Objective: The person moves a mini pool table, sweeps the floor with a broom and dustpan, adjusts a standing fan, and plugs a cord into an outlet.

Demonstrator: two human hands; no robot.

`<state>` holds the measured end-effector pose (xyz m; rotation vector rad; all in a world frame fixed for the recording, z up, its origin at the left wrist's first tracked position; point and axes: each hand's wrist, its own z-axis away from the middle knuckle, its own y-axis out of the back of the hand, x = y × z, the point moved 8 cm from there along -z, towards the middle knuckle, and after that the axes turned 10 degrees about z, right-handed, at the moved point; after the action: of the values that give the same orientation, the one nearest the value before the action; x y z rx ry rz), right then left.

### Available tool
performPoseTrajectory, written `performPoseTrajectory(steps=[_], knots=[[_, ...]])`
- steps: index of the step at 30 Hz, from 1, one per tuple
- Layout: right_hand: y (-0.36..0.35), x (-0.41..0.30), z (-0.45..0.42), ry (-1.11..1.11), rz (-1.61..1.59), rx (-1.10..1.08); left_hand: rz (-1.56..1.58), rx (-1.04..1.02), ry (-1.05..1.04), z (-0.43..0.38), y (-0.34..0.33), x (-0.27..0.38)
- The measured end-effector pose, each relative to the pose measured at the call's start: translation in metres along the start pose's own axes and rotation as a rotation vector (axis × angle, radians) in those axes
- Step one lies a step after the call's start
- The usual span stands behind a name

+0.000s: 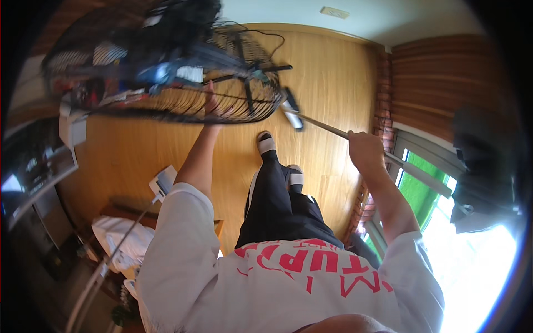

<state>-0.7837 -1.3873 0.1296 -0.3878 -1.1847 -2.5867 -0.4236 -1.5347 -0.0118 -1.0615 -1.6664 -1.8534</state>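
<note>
My right hand (366,153) is closed around the metal pole of a floor-cleaning tool (322,125), probably a flat mop or broom. Its blurred black-and-white head (292,110) is at floor level beside a black wire rack (166,100). Assorted items show blurred within the rack's wires, and a black crossed-leg base (248,79) is visible through them. My left arm reaches under the rack's near rim. Through the wires I see my left hand (214,104); whether it grips the rack is unclear.
A black cord (277,39) runs along the wall near an outlet (334,12). At right are a brick-patterned wall strip (384,104), a bright glazed door (424,179) and dark hanging fabric (479,166). White cloth (120,237) and a long-handled white tool (163,182) stand left.
</note>
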Motion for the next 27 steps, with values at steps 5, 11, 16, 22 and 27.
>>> performPoseTrajectory(steps=[5,11,16,22,27], knots=[[-0.019,0.062,0.034,-0.19,-0.463,-0.172,0.398,0.256,0.061,-0.071,-0.018,-0.035],[-0.027,0.163,0.017,-0.478,-0.006,-0.025,0.862,0.625,0.162,-0.121,-0.005,-0.045],[-0.05,0.191,-0.079,-0.516,0.125,0.217,1.019,0.507,0.351,-0.126,-0.029,-0.037],[0.03,0.087,-0.082,-0.213,0.224,0.241,1.019,0.462,0.374,-0.091,-0.003,-0.009],[0.038,0.095,-0.05,0.032,0.082,0.152,1.014,0.451,0.375,-0.076,0.004,0.033]])
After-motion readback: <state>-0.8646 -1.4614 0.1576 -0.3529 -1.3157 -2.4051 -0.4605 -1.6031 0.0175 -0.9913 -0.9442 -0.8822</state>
